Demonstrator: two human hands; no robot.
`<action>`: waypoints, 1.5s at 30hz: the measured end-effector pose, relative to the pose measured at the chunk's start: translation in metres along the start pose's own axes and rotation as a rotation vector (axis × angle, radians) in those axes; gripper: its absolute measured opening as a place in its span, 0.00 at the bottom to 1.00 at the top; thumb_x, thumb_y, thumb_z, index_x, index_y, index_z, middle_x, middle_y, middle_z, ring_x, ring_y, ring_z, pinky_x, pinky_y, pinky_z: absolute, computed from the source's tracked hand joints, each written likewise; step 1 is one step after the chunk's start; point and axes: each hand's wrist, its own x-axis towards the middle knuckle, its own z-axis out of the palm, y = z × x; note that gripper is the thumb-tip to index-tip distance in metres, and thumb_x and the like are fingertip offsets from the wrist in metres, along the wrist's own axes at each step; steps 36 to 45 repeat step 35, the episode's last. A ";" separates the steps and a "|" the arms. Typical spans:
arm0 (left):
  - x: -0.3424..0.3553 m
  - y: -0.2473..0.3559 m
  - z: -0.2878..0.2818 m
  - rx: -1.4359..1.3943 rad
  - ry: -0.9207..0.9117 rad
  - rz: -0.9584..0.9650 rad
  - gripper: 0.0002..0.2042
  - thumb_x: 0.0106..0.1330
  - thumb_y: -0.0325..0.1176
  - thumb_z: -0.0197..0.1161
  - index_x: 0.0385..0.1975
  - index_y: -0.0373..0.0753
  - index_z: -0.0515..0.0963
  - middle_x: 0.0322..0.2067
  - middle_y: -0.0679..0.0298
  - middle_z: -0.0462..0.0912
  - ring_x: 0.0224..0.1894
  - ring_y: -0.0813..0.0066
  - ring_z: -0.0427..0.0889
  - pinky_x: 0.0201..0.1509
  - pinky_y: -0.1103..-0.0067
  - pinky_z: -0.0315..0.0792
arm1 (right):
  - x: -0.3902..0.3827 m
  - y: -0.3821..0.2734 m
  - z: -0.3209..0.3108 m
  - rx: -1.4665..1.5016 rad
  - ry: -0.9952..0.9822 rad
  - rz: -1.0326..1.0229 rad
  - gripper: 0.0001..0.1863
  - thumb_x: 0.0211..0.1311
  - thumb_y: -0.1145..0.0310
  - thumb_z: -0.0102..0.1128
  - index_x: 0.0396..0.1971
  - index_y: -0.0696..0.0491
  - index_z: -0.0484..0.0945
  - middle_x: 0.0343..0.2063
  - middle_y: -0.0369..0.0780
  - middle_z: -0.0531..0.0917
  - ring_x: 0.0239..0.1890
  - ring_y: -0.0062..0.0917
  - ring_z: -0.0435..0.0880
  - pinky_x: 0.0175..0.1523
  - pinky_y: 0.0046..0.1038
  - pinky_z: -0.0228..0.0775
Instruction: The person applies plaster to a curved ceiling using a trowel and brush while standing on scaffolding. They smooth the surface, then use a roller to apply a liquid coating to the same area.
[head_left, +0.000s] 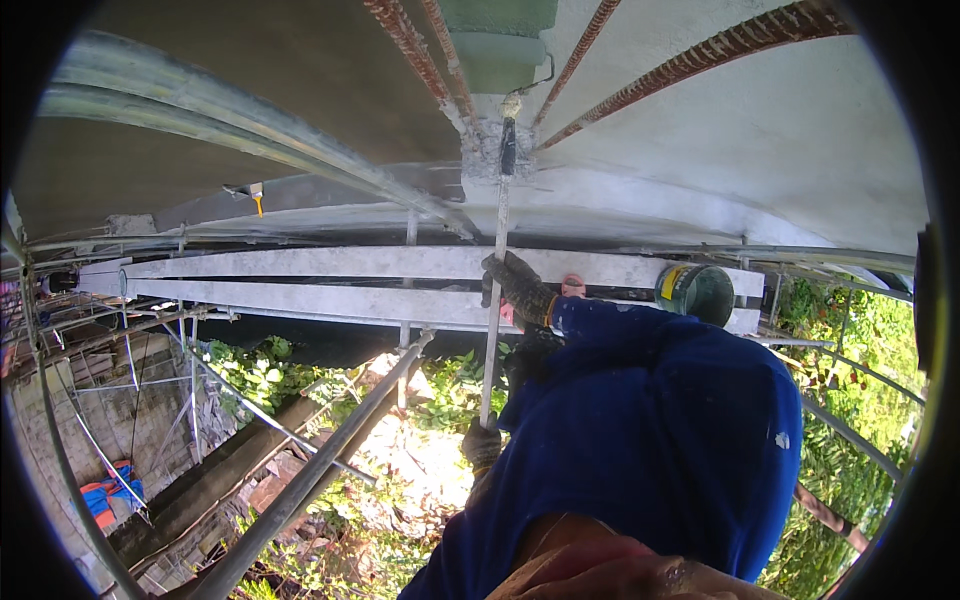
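Gloved in dark knit, my right hand [520, 287] is closed round the middle of a long pale pole. Lower down, my left hand [482, 447], also gloved, grips the pole near its bottom end. This pole belongs to a paint roller [508, 148] with a dark handle section and a bent wire frame at its top. The roller's head is against a green painted patch [500, 15] on the grey concrete surface above, and its edges blend into the paint. A bucket [708, 295] with a yellow label stands on the planks right of my right hand.
Long pale scaffold planks [330, 264] run crosswise, with gaps between them. Rusty steel bars [700, 70] slant from the concrete on both sides of the roller. Metal scaffold tubes [310, 470] cross at left. A brush [258, 197] sits at far left; foliage and rubble lie below.
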 end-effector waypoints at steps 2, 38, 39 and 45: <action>0.000 -0.008 0.002 -0.003 -0.052 0.015 0.25 0.64 0.62 0.56 0.32 0.42 0.78 0.26 0.49 0.84 0.32 0.45 0.84 0.36 0.57 0.75 | 0.002 0.011 -0.004 0.069 0.030 0.021 0.10 0.73 0.60 0.53 0.37 0.51 0.71 0.24 0.36 0.78 0.24 0.25 0.80 0.33 0.32 0.77; -0.022 -0.019 0.035 -0.223 -0.328 0.032 0.26 0.62 0.62 0.60 0.41 0.42 0.77 0.32 0.46 0.85 0.40 0.44 0.84 0.42 0.56 0.76 | 0.055 0.075 -0.041 0.205 0.212 0.395 0.18 0.67 0.50 0.60 0.33 0.50 0.70 0.13 0.33 0.66 0.12 0.25 0.68 0.18 0.36 0.67; -0.022 -0.019 0.035 -0.223 -0.328 0.032 0.26 0.62 0.62 0.60 0.41 0.42 0.77 0.32 0.46 0.85 0.40 0.44 0.84 0.42 0.56 0.76 | 0.055 0.075 -0.041 0.205 0.212 0.395 0.18 0.67 0.50 0.60 0.33 0.50 0.70 0.13 0.33 0.66 0.12 0.25 0.68 0.18 0.36 0.67; -0.022 -0.019 0.035 -0.223 -0.328 0.032 0.26 0.62 0.62 0.60 0.41 0.42 0.77 0.32 0.46 0.85 0.40 0.44 0.84 0.42 0.56 0.76 | 0.055 0.075 -0.041 0.205 0.212 0.395 0.18 0.67 0.50 0.60 0.33 0.50 0.70 0.13 0.33 0.66 0.12 0.25 0.68 0.18 0.36 0.67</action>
